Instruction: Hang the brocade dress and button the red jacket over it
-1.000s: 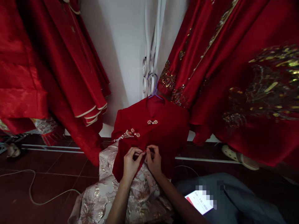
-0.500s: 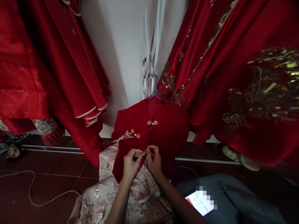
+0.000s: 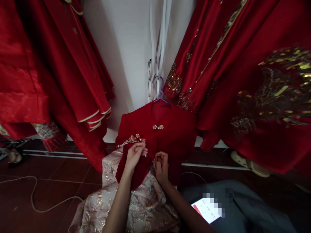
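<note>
A dark red short-sleeved jacket (image 3: pixel 175 129) hangs in the middle on a purple hanger (image 3: pixel 160 94). One pearl-and-gold clasp (image 3: pixel 157 127) joins its front near the neck. A beaded tassel brooch (image 3: pixel 132 139) sits on the left side of the chest. My left hand (image 3: pixel 134 156) is closed in a pinch at the left front edge of the jacket, just below the brooch, with small beads showing by the fingertips. My right hand (image 3: pixel 162 166) pinches a small beaded clasp (image 3: pixel 154 160) at the opposite front edge. The two hands are apart.
A pale gold brocade skirt (image 3: pixel 102 207) spreads below the jacket. Red garments (image 3: pixel 73 64) hang at left, and sequinned red ones (image 3: pixel 267 97) at right. White straps (image 3: pixel 157 38) hang down the wall. A lit phone (image 3: pixel 206 212) lies on dark grey cloth. A cable (image 3: pixel 36 194) crosses the tiled floor.
My left hand has moved up and left, away from my right hand, which stays at almost the same spot. Earlier both hands' fingertips met at the front edge of the jacket.
</note>
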Demonstrator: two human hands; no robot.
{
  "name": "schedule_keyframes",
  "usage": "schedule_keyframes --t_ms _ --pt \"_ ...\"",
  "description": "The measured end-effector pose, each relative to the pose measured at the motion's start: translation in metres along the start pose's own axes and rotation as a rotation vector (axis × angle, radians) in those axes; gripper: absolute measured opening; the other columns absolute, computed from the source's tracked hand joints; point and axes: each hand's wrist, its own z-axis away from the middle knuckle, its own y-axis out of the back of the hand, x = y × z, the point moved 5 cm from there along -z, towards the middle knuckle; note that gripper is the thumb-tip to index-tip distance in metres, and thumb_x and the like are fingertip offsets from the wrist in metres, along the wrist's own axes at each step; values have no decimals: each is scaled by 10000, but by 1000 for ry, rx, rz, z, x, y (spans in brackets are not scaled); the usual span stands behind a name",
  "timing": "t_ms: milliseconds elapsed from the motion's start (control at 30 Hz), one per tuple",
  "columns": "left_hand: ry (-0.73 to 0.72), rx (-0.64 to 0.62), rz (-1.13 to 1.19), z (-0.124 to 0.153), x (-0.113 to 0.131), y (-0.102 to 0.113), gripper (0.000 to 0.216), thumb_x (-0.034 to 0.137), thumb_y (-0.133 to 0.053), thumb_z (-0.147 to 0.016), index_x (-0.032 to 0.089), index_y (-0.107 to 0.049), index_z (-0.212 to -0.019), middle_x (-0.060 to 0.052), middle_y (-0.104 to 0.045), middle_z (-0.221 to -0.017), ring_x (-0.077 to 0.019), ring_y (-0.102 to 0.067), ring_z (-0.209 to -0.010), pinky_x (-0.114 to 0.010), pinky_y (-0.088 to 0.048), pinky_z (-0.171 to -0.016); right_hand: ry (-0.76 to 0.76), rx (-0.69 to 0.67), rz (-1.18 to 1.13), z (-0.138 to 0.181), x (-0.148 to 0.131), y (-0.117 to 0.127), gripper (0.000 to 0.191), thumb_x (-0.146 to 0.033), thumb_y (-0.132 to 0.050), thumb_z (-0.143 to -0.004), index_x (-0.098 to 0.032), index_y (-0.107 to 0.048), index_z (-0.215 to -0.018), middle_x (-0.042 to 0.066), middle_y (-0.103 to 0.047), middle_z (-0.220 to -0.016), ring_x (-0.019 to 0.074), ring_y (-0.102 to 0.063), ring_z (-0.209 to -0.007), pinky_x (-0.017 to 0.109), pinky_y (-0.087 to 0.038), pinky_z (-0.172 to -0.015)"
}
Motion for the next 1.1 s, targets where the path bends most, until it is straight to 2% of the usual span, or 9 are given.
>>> schedule_keyframes --t_ms 67,133,267,467,667,867,1100 --pt "-22 183 205 -11 -1 8 239 311 -675 -712 151 -664 -888 -48 -689 -836 -95 -636 -686 -250 -507 -739 -22 3 -49 1 2 0 185 -161 -411 -764 -219 -422 -939 -14 -450 -796 75 -414 -511 211 -352 -457" --pt "-22 255 324 -19 -5 10 211 274 -689 -702 149 -671 -871 -53 -682 -924 -95 -641 -764 -269 -492 -825 -27 -3 -61 1 3 -1 179 -162 -410 -762 -218 -420 -932 -12 -446 -797 74 -411 -506 212 -341 -450" --pt "22 254 396 -25 -13 10 202 207 -725 -667 136 -684 -851 -54 -684 -918 -109 -638 -834 -295 -461 -903 -17 -14 -34 0 4 -1 181 -158 -415 -761 -218 -422 -932 -9 -450 -798 84 -437 -545 221 -360 -487" --pt "84 177 454 -24 -14 6 197 196 -723 -684 142 -682 -869 -55 -687 -940 -95 -640 -808 -271 -481 -868 -23 -27 -33 0 9 -1 189 -159 -427 -759 -216 -420 -939 -11 -453 -800 82 -448 -558 215 -361 -491" --pt "36 210 453 -27 -14 8 198 219 -720 -686 149 -679 -866 -52 -693 -948 -79 -643 -801 -218 -485 -819 -20 -29 7 -1 7 -2 185 -158 -424 -762 -208 -416 -940 -4 -463 -824 87 -479 -600 219 -388 -527" --pt "18 241 321 -28 -14 7 281 288 -708 -675 133 -677 -907 -87 -699 -973 -115 -659 -809 -243 -497 -790 -20 -39 16 -2 6 -2 175 -160 -430 -766 -208 -410 -933 -10 -454 -802 85 -474 -584 216 -385 -518" --pt "-21 277 305 -32 -16 7 276 266 -699 -663 136 -666 -904 -59 -701 -910 -98 -646 -775 -223 -485 -761 -27 -45 -2 -3 7 -4 189 -153 -429 -755 -210 -410 -934 -11 -453 -812 82 -469 -583 207 -377 -505"
